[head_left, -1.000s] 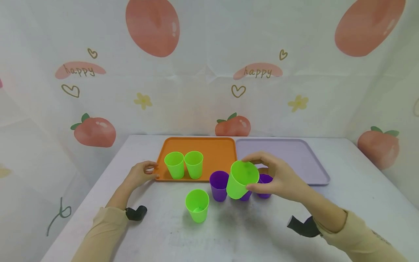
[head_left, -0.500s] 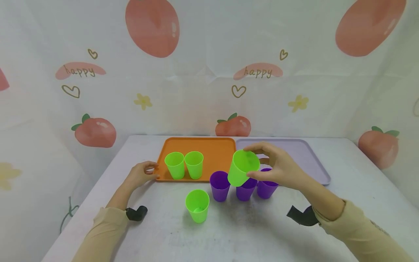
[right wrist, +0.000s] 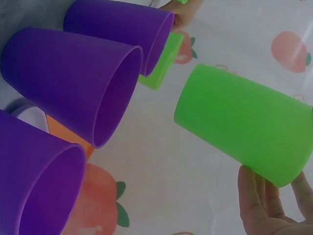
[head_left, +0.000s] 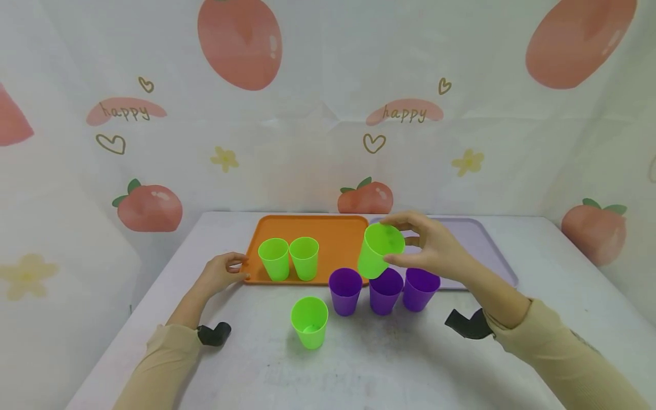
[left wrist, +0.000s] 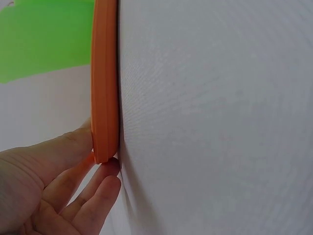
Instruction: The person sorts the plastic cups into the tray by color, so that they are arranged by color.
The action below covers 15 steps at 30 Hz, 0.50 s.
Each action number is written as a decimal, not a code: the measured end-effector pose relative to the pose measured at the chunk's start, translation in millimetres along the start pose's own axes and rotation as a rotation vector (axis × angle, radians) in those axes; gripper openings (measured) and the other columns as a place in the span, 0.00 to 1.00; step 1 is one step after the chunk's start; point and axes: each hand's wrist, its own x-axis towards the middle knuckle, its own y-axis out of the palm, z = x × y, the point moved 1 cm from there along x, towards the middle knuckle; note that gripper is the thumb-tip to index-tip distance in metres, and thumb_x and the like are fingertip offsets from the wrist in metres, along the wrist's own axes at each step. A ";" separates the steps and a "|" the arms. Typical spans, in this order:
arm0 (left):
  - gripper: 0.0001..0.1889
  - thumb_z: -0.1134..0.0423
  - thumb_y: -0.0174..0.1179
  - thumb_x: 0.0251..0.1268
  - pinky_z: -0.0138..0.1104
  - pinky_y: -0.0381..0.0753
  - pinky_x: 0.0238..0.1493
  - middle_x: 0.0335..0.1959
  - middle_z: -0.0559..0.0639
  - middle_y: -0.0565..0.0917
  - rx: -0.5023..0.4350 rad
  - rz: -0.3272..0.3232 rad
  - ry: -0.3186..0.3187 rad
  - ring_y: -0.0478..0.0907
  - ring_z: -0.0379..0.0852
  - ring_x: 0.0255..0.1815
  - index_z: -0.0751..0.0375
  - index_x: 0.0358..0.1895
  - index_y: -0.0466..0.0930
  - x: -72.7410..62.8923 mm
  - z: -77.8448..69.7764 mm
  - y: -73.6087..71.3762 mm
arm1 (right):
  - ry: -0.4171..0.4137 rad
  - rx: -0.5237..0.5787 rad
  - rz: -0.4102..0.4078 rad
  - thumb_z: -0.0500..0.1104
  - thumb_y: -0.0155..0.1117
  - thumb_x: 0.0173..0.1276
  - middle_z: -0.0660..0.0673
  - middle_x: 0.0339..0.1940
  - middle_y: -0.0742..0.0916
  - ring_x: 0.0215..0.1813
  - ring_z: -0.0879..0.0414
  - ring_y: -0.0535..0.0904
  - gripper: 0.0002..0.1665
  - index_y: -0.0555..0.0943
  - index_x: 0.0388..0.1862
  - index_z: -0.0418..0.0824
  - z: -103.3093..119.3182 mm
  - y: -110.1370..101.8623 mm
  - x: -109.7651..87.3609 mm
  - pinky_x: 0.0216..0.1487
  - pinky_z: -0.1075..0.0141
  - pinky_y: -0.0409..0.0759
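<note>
My right hand (head_left: 434,244) holds a bright green cup (head_left: 378,253) near its rim between thumb and fingers, tilted in the air above the purple cups. In the right wrist view the same green cup (right wrist: 244,122) shows side-on, raised off the table. Three purple cups (head_left: 345,293) stand in a row beneath it. With thumb and fingers at the left front corner, my left hand (head_left: 221,273) grips the orange tray (head_left: 333,228); the left wrist view shows the thumb against the tray's rim (left wrist: 105,88). Two green cups (head_left: 304,259) stand upright on that tray.
Another green cup (head_left: 310,322) stands on the white table (head_left: 246,370) in front of the orange tray. A pale purple tray (head_left: 474,245) lies right beside the orange one. Behind the table hangs a printed cloth (head_left: 307,136).
My right hand has raised the green cup and moved it back, away from me, uncovering more of the purple cups. The left hand stays at the orange tray's corner.
</note>
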 end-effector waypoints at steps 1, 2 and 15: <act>0.25 0.67 0.63 0.57 0.48 0.78 0.55 0.59 0.70 0.74 0.001 -0.001 0.000 0.75 0.66 0.57 0.72 0.57 0.71 0.3 0.4 0.1 | -0.001 -0.006 0.001 0.36 0.73 0.51 0.43 0.55 0.81 0.54 0.51 0.77 0.33 0.74 0.57 0.39 -0.7 0.1 1.4 0.54 0.59 0.81; 0.25 0.67 0.63 0.57 0.48 0.79 0.55 0.59 0.70 0.74 0.002 -0.002 0.000 0.75 0.66 0.57 0.72 0.57 0.71 0.6 0.7 0.2 | -0.001 -0.005 0.003 0.36 0.73 0.50 0.43 0.55 0.81 0.54 0.50 0.78 0.33 0.74 0.57 0.39 -1.3 0.4 2.8 0.54 0.59 0.81; 0.24 0.67 0.63 0.56 0.47 0.79 0.54 0.59 0.70 0.74 -0.001 -0.001 -0.001 0.75 0.66 0.57 0.72 0.57 0.72 2.2 2.4 -0.8 | -0.014 0.054 0.059 0.35 0.73 0.50 0.42 0.56 0.80 0.57 0.49 0.76 0.34 0.73 0.57 0.39 -7.5 0.3 21.7 0.54 0.59 0.81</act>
